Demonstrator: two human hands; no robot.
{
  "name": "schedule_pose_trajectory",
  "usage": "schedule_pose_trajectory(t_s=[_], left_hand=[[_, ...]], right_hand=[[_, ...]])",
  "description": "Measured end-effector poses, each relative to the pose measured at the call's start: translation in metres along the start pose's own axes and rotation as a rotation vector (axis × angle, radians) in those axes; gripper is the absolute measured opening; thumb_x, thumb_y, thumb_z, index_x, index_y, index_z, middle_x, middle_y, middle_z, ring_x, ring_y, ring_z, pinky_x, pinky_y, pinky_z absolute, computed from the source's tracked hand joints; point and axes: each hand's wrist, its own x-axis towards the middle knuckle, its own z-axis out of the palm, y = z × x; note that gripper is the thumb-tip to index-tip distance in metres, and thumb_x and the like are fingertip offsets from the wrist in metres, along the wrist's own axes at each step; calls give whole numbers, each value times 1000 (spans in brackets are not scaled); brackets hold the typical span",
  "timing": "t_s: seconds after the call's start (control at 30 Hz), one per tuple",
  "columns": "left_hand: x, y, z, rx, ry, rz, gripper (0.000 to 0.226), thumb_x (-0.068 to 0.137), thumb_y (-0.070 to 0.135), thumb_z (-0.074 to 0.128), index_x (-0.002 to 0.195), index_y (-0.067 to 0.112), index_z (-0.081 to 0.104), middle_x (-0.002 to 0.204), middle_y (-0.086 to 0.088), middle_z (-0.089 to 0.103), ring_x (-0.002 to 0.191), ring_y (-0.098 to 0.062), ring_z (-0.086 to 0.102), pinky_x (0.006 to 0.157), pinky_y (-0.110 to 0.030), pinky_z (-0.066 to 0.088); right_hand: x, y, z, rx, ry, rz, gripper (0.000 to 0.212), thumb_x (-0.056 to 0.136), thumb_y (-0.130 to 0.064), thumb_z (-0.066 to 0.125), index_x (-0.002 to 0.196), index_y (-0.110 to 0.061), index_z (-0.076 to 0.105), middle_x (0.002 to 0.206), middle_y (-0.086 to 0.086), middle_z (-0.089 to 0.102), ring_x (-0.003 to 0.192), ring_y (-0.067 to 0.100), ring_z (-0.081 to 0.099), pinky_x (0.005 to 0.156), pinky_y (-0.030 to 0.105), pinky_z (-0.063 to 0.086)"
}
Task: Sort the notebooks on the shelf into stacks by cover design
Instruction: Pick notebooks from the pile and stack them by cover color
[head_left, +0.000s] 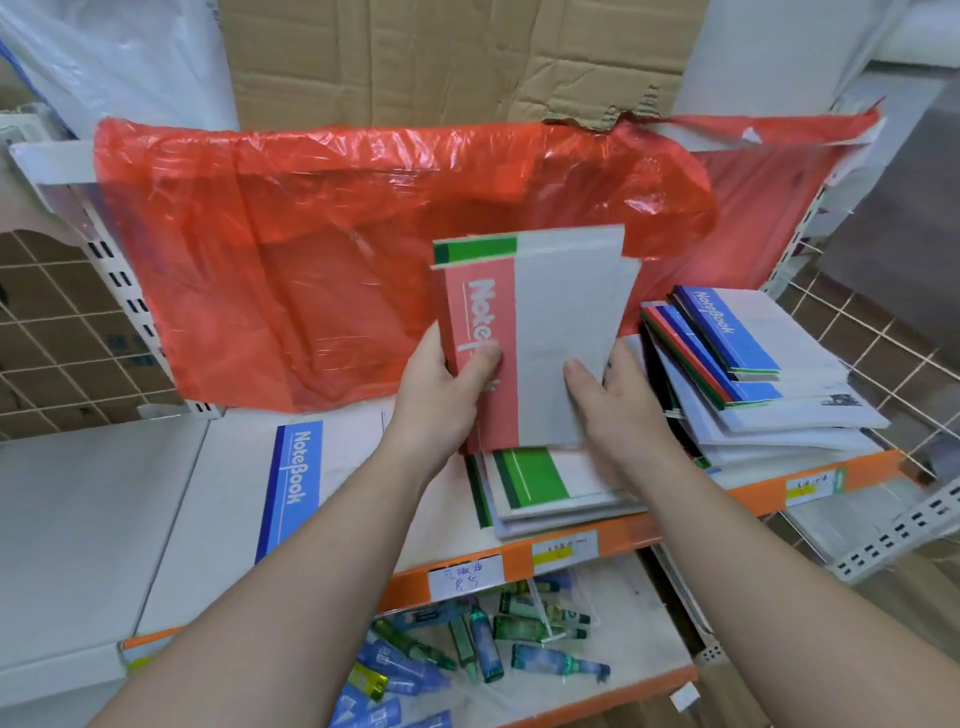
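1. The left hand (441, 384) gripped the red notebook (483, 332) by its left edge, with the thumb curled onto the cover over the printed word.
2. The right hand (618, 395) gripped the same pair of books low on the right side, thumb on the pale part of the cover and fingers behind.
3. A green notebook (475, 248) stood right behind the red one, its top showing above it. Both were held upright above the shelf (208, 493).
4. Directly beneath them on the shelf lay a green stack (535, 480).
5. A blue notebook (293, 483) lay flat to the left, apart from that stack.
6. At the right end sat a mixed pile (753, 374), untidy, with blue, red and green spines.
7. A red plastic bag (311, 260) hung behind the shelf.
8. The lower shelf (639, 613) held loose small tubes (467, 639) in blue and green wrappers.
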Motion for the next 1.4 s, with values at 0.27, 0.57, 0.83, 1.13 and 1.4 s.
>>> schedule_pose_trajectory(t_s=[0.27,0.57,0.83,1.13,1.4], left_hand=[[-2,-17,20,-6,15,-60,14,96,26,61,99,40,58,103,17,70,95,1,66,84,-25,54],[-6,-24,20,62,-11,-81,13,98,29,58,105,39,54,100,25,65,88,19,59,72,-5,46],[-11,-39,16,83,-69,-135,29,101,23,53,128,30,50,110,26,61,98,17,57,77,-4,44],[-12,-17,-27,99,153,-73,10,99,23,55,107,28,52,106,14,64,98,1,60,86,-24,48],[-32,-54,-136,336,274,-380,14,97,32,52,103,20,54,108,-6,68,93,-21,62,78,-36,48]], right_hand=[[-3,13,-2,78,54,27,18,99,-25,53,111,-38,52,114,-13,66,106,4,63,92,34,52],[-8,17,0,46,44,2,26,101,-15,49,123,-28,46,115,-15,62,98,-13,59,73,3,46],[-13,29,0,-60,22,50,26,102,-21,46,124,-34,43,112,-25,58,101,-17,54,80,8,43],[-7,-8,44,-56,-16,-44,16,101,-14,47,113,-25,45,105,-19,59,89,-19,55,71,-1,41],[-20,-4,148,-240,-280,188,29,101,-20,41,130,-15,39,108,-5,58,93,15,58,66,21,42]])
